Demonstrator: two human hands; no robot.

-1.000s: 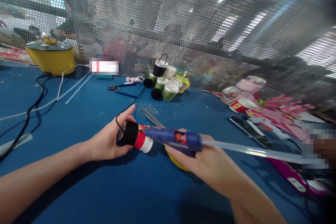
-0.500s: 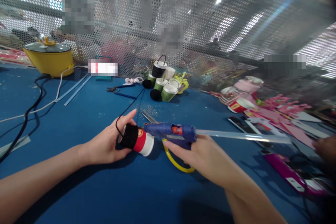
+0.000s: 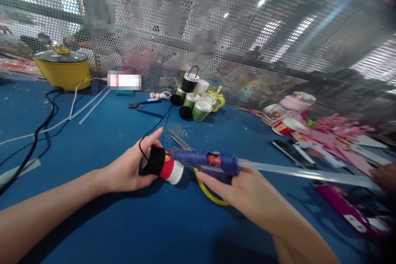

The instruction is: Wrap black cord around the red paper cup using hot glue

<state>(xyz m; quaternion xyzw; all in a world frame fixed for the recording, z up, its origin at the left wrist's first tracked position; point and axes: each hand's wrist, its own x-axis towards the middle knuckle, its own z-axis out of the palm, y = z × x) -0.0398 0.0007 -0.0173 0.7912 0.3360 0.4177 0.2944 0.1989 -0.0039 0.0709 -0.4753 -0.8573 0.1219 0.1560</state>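
Observation:
My left hand (image 3: pixel 130 167) is closed around a small paper cup (image 3: pixel 167 169), tipped on its side, with a black band, a red band and a white end. A black cord loops from the cup's black end and trails up the table. My right hand (image 3: pixel 244 189) grips a blue hot glue gun (image 3: pixel 206 161), its nozzle at the cup's side near the black band; I cannot tell if it touches. A long clear glue stick (image 3: pixel 287 170) juts from the gun's rear. Behind the gun lie scissors (image 3: pixel 213 199) with yellow handles, partly hidden.
Several small green and black cups (image 3: pixel 202 108) stand near the mesh screen, with pliers (image 3: pixel 147 106) left of them. A yellow electric pot (image 3: pixel 63 72) is far left. On the right are pink pieces (image 3: pixel 337 148), a purple power strip (image 3: pixel 340 204) and another person's hand (image 3: pixel 383 175).
The glue gun has shifted slightly right and down relative to the cup, still pointing at it. The whole view has moved a little; my left hand still holds the cup.

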